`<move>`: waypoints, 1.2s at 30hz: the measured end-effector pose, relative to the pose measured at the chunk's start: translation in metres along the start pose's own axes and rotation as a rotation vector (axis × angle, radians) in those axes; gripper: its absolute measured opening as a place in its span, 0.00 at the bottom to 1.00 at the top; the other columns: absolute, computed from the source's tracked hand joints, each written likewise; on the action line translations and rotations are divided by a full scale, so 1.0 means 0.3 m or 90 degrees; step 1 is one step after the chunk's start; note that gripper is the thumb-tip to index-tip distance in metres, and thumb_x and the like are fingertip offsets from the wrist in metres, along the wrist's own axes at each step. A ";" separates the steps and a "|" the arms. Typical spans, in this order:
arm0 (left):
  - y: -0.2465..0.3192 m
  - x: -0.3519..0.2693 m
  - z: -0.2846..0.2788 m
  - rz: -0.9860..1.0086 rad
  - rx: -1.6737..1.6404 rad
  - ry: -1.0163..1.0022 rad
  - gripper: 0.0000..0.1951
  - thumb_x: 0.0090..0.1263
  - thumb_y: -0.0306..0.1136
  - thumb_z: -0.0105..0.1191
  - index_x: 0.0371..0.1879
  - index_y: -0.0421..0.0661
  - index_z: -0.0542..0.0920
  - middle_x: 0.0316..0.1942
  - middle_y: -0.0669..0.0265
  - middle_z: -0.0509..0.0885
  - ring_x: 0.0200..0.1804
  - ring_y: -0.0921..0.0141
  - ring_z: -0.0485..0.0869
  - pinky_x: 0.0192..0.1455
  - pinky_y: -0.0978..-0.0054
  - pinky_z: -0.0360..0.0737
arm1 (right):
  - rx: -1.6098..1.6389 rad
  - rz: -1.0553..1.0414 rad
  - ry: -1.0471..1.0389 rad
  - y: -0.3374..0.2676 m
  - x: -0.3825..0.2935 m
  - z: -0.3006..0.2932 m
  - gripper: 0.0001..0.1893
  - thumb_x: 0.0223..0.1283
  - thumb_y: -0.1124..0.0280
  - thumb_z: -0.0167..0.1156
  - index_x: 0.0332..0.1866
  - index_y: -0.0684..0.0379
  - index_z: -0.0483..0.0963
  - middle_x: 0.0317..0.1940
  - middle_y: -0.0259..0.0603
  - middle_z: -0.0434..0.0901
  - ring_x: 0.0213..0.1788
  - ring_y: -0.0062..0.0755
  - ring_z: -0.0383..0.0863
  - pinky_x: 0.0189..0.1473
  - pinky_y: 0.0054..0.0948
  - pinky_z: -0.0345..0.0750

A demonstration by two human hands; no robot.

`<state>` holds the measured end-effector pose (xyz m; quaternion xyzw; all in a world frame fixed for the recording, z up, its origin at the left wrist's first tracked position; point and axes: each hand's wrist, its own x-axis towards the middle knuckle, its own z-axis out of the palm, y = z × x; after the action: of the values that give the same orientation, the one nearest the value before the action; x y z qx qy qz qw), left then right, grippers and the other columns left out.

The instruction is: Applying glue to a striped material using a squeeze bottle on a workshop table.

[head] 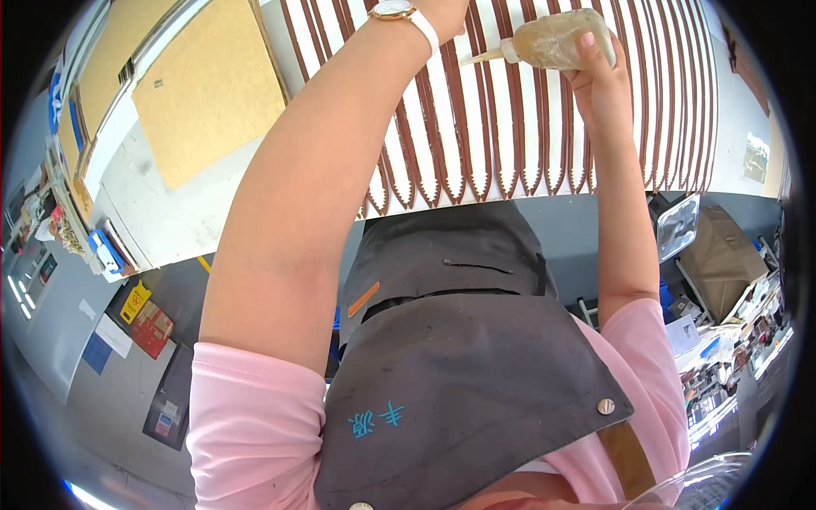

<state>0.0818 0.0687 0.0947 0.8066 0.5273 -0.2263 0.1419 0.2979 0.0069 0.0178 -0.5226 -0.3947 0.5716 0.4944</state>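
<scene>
My right hand [599,80] grips a cloudy plastic squeeze bottle [554,41], held on its side with its narrow nozzle [484,57] pointing left. Below the bottle, several long straps [454,153] lie side by side, with white middles, brown borders and pointed, notched tips toward me. My left hand [454,18] reaches over the straps at the top edge of the view. Most of it is cut off, so its fingers and anything in them are hidden. A white-strapped wristwatch [398,11] is on that wrist.
A tan board [207,95] lies on the white worktable [185,220] left of the straps. My dark apron [472,357] is close to the table's near edge. A brown covered object [723,261] stands at the right, and a yellow sign [135,301] is at the lower left.
</scene>
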 end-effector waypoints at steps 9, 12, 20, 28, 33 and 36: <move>-0.002 0.024 0.000 0.006 0.002 0.007 0.29 0.61 0.43 0.61 0.59 0.40 0.74 0.67 0.57 0.69 0.73 0.60 0.60 0.74 0.46 0.50 | 0.035 0.079 0.099 -0.078 -0.001 0.105 0.44 0.55 0.54 0.67 0.68 0.70 0.53 0.56 0.55 0.68 0.57 0.44 0.73 0.60 0.38 0.72; -0.001 0.028 0.012 0.010 0.007 0.028 0.29 0.61 0.42 0.61 0.59 0.39 0.74 0.67 0.56 0.69 0.72 0.59 0.61 0.74 0.46 0.50 | 0.004 0.030 0.013 0.033 0.034 -0.008 0.36 0.63 0.57 0.60 0.66 0.70 0.54 0.55 0.54 0.71 0.60 0.42 0.74 0.64 0.39 0.73; 0.001 0.019 -0.006 0.008 0.007 0.006 0.30 0.61 0.42 0.61 0.60 0.39 0.72 0.68 0.55 0.67 0.72 0.60 0.61 0.74 0.48 0.52 | 0.021 0.096 0.015 0.034 -0.021 -0.004 0.33 0.60 0.60 0.64 0.63 0.70 0.60 0.53 0.52 0.71 0.58 0.41 0.75 0.60 0.40 0.75; -0.001 0.018 -0.003 0.008 0.029 -0.004 0.31 0.62 0.44 0.60 0.62 0.39 0.70 0.68 0.56 0.67 0.72 0.61 0.61 0.74 0.48 0.52 | -0.008 0.130 -0.021 0.020 -0.108 -0.031 0.35 0.60 0.60 0.64 0.64 0.71 0.58 0.53 0.52 0.71 0.56 0.38 0.75 0.57 0.36 0.76; 0.007 0.011 -0.020 -0.005 0.020 -0.032 0.30 0.63 0.43 0.59 0.61 0.38 0.71 0.68 0.56 0.67 0.72 0.61 0.62 0.74 0.48 0.52 | -0.010 0.161 -0.051 0.025 -0.157 -0.045 0.36 0.59 0.60 0.65 0.65 0.71 0.58 0.53 0.50 0.71 0.55 0.36 0.75 0.57 0.35 0.75; 0.006 0.013 -0.010 -0.006 0.018 -0.032 0.29 0.63 0.42 0.59 0.61 0.38 0.71 0.67 0.55 0.68 0.71 0.61 0.62 0.74 0.48 0.52 | 0.043 0.167 -0.046 0.019 -0.162 -0.049 0.36 0.58 0.60 0.65 0.65 0.70 0.58 0.53 0.49 0.71 0.55 0.35 0.75 0.57 0.34 0.76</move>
<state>0.0854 0.0724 0.0953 0.8000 0.5241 -0.2548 0.1425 0.3097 -0.0428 0.0203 -0.5322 -0.3210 0.6626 0.4179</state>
